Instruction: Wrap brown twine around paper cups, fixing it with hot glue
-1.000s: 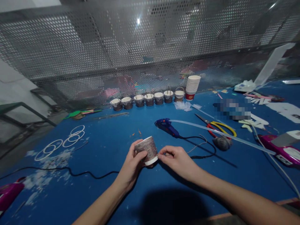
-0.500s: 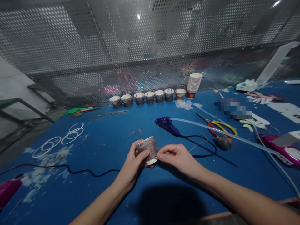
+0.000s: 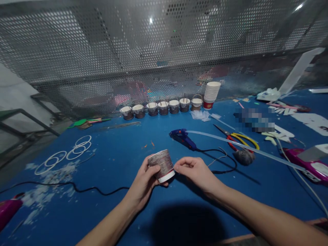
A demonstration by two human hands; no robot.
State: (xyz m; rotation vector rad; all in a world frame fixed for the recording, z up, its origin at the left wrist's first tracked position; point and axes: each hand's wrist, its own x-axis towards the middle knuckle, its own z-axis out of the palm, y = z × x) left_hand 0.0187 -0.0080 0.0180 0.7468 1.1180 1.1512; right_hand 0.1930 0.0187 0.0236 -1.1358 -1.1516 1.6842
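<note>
My left hand [image 3: 145,177] is wrapped around a paper cup [image 3: 167,176] tilted on its side, its wall mostly covered by wound brown-grey string [image 3: 165,160]. A white band and a thin red line show bare along one end of the cup. Just to its right, my right hand [image 3: 193,169] is closed in a pinch at the cup's edge, on the string, which is barely visible at the fingertips. A thin strand runs behind this hand towards a ball of grey yarn [image 3: 244,156]. Beyond the cup lies a blue glue gun [image 3: 183,138] with a long clear glue stick.
Several wrapped cups [image 3: 163,108] line the back beside a stack of paper cups [image 3: 212,95]. Scissors [image 3: 237,138] with red and yellow handles lie right. White rings [image 3: 79,148] and a black cable [image 3: 94,188] are at left. A perforated metal panel [image 3: 128,44] rises behind.
The cup has turned in my left hand, so more of its white band and red line shows. My right hand has shifted slightly right with its pinch kept.
</note>
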